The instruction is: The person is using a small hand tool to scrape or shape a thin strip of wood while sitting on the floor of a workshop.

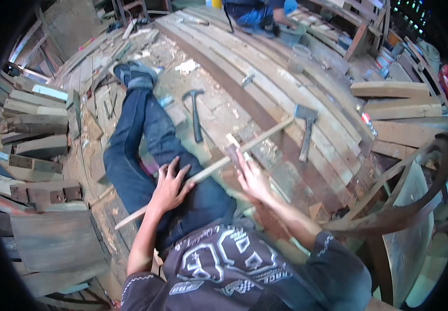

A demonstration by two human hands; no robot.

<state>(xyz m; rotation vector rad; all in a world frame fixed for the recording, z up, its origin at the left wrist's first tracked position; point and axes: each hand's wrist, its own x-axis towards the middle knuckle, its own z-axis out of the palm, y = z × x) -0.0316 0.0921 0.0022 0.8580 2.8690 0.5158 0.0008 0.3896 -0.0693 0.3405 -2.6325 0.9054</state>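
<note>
My left hand (168,189) lies over a long, thin pale wooden strip (207,173) on my jean-clad thigh, holding it with fingers spread and curved. My right hand (252,179) grips a small brownish block (234,155) against the strip, which runs diagonally toward the upper right. Beside my shin lies a claw hammer (196,116) with a dark handle. A square-headed mallet (305,129) lies at the strip's far end. Wood chips (263,140) are scattered around them.
Cut timber pieces (37,147) are stacked on the left, with more boards (392,109) on the right. A curved wooden frame (416,212) stands at the right. Another person (247,14) works near a bucket at the back. Long planks (333,155) cover the surface beside me.
</note>
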